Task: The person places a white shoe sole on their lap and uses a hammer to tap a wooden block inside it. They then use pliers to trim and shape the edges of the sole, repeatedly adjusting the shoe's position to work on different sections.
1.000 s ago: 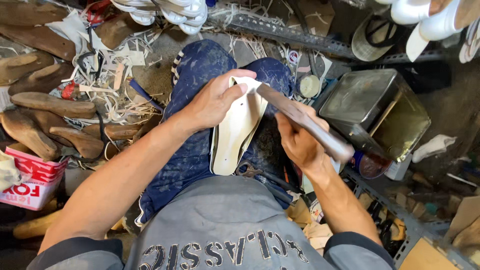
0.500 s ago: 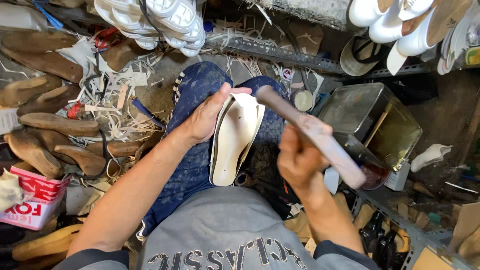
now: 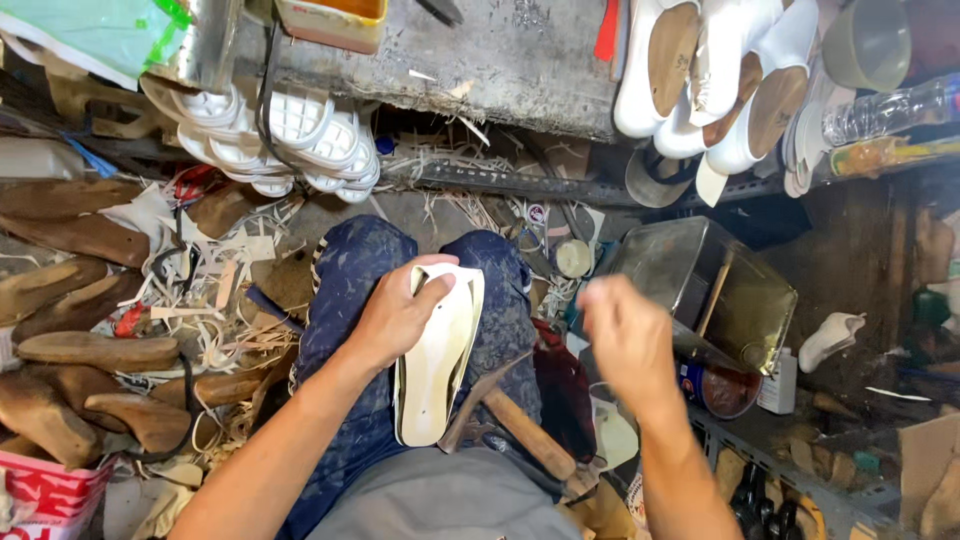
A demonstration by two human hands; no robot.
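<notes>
Head view of a seated person at a cluttered cobbler's bench. The left hand (image 3: 395, 315) presses flat on a cream shoe sole (image 3: 437, 360) lying lengthwise across the lap on the blue trousers (image 3: 350, 270), thumb and fingers closed over its upper end. The right hand (image 3: 625, 335) is raised, blurred and apart from the sole; it holds nothing visible, though whether its fingers are spread or curled cannot be told. A wooden-handled hammer (image 3: 510, 420) rests on the right thigh, its head just beside the sole's lower edge. Wooden shoe lasts (image 3: 95, 350) lie at the left among pale trimmings; a metal tin (image 3: 700, 285) stands at the right; white shoes (image 3: 710, 80) hang above
</notes>
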